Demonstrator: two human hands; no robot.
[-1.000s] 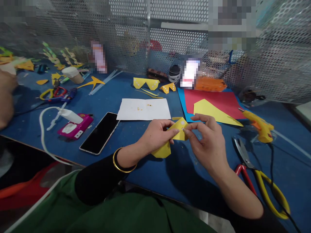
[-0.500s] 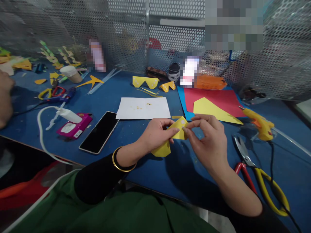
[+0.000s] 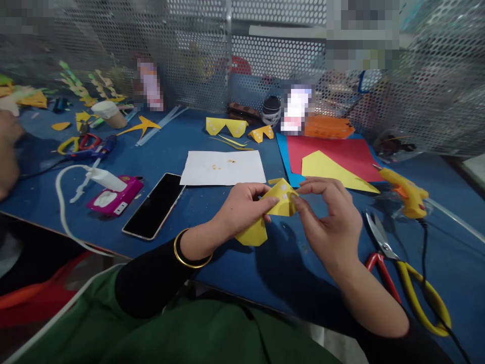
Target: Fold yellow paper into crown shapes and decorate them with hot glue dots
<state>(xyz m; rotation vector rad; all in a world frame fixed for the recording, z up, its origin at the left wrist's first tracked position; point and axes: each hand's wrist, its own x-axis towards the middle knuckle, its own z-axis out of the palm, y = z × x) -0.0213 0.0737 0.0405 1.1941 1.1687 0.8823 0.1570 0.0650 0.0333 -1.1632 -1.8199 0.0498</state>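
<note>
Both hands pinching yellow paper

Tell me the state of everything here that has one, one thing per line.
Yellow white-dotted paper piece: folded, pinched between left hand and right hand.
Black smartphone: screen dark, lying flat.
White paper sheet: flat, unfolded.
Yellow glue gun: set down, cord attached.
Red-and-yellow-handled scissors: lying flat, untouched.

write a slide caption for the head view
Left hand and right hand pinch a yellow paper piece at the blue table.
</note>
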